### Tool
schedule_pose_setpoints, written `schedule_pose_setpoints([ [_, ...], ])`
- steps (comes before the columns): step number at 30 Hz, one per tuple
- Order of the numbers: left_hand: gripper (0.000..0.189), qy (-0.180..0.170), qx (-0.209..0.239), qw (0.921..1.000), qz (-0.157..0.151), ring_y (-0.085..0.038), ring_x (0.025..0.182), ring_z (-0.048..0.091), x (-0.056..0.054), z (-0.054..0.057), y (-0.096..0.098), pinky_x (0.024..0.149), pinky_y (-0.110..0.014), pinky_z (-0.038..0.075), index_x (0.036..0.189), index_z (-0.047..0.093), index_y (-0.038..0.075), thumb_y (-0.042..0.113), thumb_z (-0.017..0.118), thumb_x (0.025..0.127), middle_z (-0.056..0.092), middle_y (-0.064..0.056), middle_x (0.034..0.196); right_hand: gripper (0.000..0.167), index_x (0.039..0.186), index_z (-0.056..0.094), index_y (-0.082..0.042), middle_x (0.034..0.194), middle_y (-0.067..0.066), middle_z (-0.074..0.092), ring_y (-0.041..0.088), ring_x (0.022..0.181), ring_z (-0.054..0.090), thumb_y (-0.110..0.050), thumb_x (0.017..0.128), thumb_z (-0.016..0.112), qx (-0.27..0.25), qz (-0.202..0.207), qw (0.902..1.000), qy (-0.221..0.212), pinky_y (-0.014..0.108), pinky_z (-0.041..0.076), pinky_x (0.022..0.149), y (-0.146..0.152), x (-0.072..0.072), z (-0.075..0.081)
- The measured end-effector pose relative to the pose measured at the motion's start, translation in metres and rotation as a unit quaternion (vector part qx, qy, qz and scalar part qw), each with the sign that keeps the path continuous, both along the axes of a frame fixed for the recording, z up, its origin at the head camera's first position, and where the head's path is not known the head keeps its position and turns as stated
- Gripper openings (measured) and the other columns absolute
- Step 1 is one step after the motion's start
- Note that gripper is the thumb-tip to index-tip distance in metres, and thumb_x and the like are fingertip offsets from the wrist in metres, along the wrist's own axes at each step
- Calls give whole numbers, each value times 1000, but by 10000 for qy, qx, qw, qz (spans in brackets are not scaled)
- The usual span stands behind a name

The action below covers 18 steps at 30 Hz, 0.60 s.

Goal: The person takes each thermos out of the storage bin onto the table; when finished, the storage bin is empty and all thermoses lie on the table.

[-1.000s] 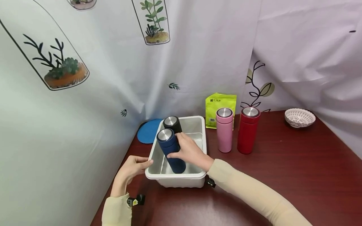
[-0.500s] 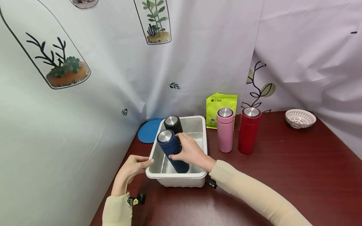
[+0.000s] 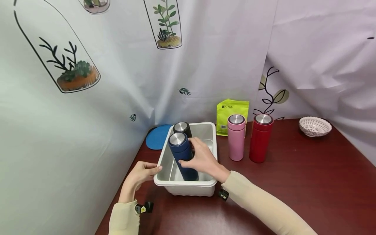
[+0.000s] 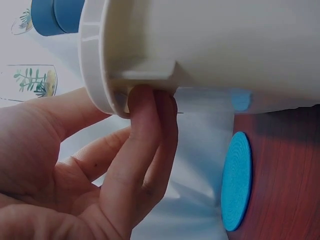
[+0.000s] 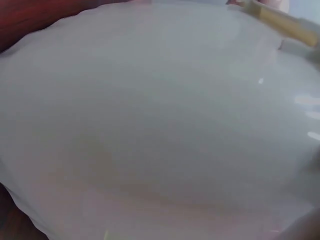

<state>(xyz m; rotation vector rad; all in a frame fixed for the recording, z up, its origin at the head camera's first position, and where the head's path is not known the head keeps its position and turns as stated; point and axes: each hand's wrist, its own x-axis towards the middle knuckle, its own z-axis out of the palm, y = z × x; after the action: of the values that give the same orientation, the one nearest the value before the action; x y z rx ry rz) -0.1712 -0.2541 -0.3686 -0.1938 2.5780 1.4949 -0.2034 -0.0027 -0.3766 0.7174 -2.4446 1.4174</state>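
Note:
A blue thermos point(image 3: 181, 152) with a silver lid top leans inside a white plastic bin point(image 3: 188, 183), its lid tilted to the left. My right hand point(image 3: 204, 160) reaches over the bin's right side and grips the thermos around its body, thumb in front. Just behind it in the bin stands a black thermos point(image 3: 182, 126), partly hidden. At the bin's front left corner, my left hand point(image 3: 139, 174) pinches the rim. The left wrist view shows the fingers point(image 4: 145, 115) curled up under that rim point(image 4: 95, 65). Only the bin's outer wall point(image 5: 150, 110) fills the right wrist view.
Right of the bin stand a pink thermos point(image 3: 236, 140) and a red thermos point(image 3: 260, 142), with a bright green pouch point(image 3: 224, 112) behind. Farther right is a white woven basket point(image 3: 315, 127). A blue round mat point(image 3: 157, 138) lies at the back left, by the curtain.
The blue thermos has shifted slightly right within the bin, with my right hand still around it. My left hand stays on the rim. The head view has turned a little.

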Motion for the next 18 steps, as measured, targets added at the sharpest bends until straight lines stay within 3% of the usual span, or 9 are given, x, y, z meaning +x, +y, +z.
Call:
schedule_pose_setpoints([
  [3,39,13,-2,10000,29,-33,95,70,0,0,0,81,-46,59,119,63,-14,11,70,90,65,-30,117,72,129,55,-6,110,2,59,15,94,63,-30,69,88,-125,12,9999,75,38,58,83,2,3,0],
  [9,40,18,116,9999,-17,-32,94,71,0,-1,0,80,-45,59,119,62,-14,11,70,90,65,-30,116,70,127,56,-7,111,0,61,13,94,65,-29,69,88,-185,-23,9991,380,30,57,82,8,9,3],
  [18,42,27,245,9997,-33,-29,91,71,1,0,-1,80,-45,59,119,63,-14,13,72,88,66,-30,115,73,133,55,-9,117,2,63,16,99,66,-27,70,88,-184,43,9985,514,34,58,86,18,18,14],
])
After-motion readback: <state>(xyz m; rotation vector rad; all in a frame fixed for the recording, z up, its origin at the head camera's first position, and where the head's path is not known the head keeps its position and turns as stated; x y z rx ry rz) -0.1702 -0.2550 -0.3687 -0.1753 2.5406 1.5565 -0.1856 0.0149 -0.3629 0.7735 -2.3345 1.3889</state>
